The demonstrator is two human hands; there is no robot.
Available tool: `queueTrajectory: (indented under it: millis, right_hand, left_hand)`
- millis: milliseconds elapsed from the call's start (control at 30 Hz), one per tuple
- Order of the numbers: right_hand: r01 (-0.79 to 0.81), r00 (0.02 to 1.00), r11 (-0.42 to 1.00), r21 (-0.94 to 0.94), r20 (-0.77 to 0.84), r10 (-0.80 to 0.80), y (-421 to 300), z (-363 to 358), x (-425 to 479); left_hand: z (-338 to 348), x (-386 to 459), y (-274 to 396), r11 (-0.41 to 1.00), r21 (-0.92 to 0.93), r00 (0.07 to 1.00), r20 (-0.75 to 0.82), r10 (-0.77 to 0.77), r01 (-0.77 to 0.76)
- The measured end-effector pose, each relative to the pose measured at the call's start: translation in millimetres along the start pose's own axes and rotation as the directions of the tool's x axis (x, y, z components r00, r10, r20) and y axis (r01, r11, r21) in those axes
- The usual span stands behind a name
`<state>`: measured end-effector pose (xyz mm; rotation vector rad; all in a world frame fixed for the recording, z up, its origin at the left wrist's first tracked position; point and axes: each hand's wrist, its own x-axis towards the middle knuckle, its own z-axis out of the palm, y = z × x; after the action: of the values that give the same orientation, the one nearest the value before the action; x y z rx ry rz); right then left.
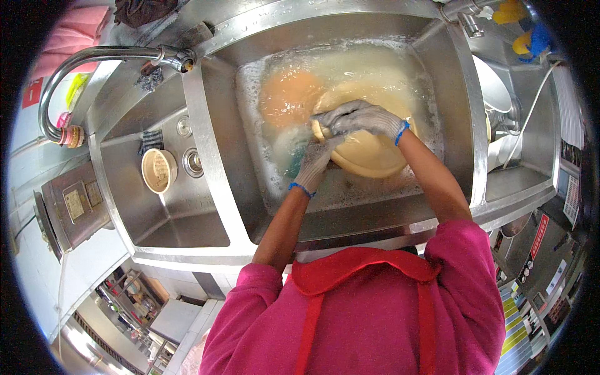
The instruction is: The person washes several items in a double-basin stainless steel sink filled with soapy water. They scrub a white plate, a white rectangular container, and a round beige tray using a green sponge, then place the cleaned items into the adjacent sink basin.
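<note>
Both hands wear grey knit gloves with blue cuffs, over the middle basin of a steel sink, which holds cloudy, soapy water. My left hand (316, 161) is at the left rim of a round cream-coloured basin (375, 159), its fingers partly hidden. My right hand (363, 117) lies over the same rim, fingers bent round it, close to the left fingers. The basin sits tilted in the water. An orange round thing (293, 96) lies underwater to its left, and a blurred green thing (295, 159) is beside my left hand.
The left sink compartment (187, 225) holds a small cream strainer basket (159, 171) and a striped cloth (151, 142). A curved chrome faucet (108, 52) reaches over its back edge. White dishes (492, 86) stand in the right compartment, crossed by a thin white hose (532, 115).
</note>
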<state>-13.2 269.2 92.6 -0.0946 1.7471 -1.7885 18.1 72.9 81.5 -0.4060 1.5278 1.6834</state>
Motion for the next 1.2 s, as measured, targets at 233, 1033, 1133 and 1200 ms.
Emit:
queueTrajectory:
  millis: [233, 1033, 1133, 1200]
  right_hand:
    - [-0.64, 0.714, 0.171, -0.749, -0.662, -0.228, 67, -32, -50]
    - [0.127, 0.539, 0.991, -0.034, -0.836, -0.097, -86, -1, -112]
    - [0.193, 0.528, 0.831, -0.522, -0.659, -0.536, -112, 32, -96]
    - [0.01, 0.643, 0.641, -0.768, -0.486, -0.592, -111, 46, -98]
  left_hand:
    - [-4, 17, -7, 0.987, 0.118, 0.979, -0.159, 0.13, -0.112]
    - [18, -2, 3, 1.0, 0.01, 0.942, 0.337, 0.006, -0.009]
    - [22, -5, 13, 0.936, -0.351, 0.877, 0.461, 0.136, 0.039]
    - [16, -2, 20, 0.845, -0.525, 0.908, 0.396, 0.139, 0.1]
